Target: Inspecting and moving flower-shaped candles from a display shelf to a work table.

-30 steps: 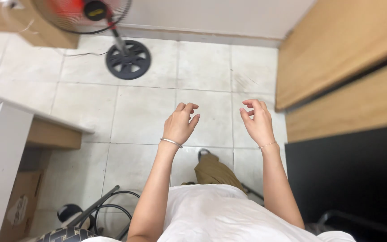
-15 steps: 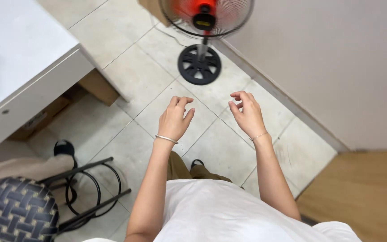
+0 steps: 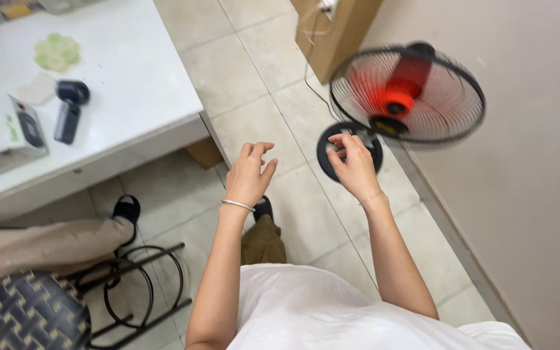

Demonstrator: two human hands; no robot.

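Observation:
My left hand (image 3: 249, 174) hangs in the air over the tiled floor, fingers loosely curled and apart, holding nothing; a thin bracelet circles its wrist. My right hand (image 3: 354, 165) is raised beside it, fingers bent and empty, just below the cage of a standing fan (image 3: 407, 92) with red blades. The fan's round black base (image 3: 326, 148) shows behind my right hand. Neither hand touches the fan.
A white table (image 3: 131, 104) at upper left carries a small black device (image 3: 69, 110), a box and pale green pieces. Another person's leg and black shoe (image 3: 126, 209) rest by a woven stool (image 3: 24, 311) with a black wire frame. A beige wall runs along the right.
The view has swung left and down: the fan now sits at right close to my right hand, and the white table has come further into view. Both hands stay raised and empty.

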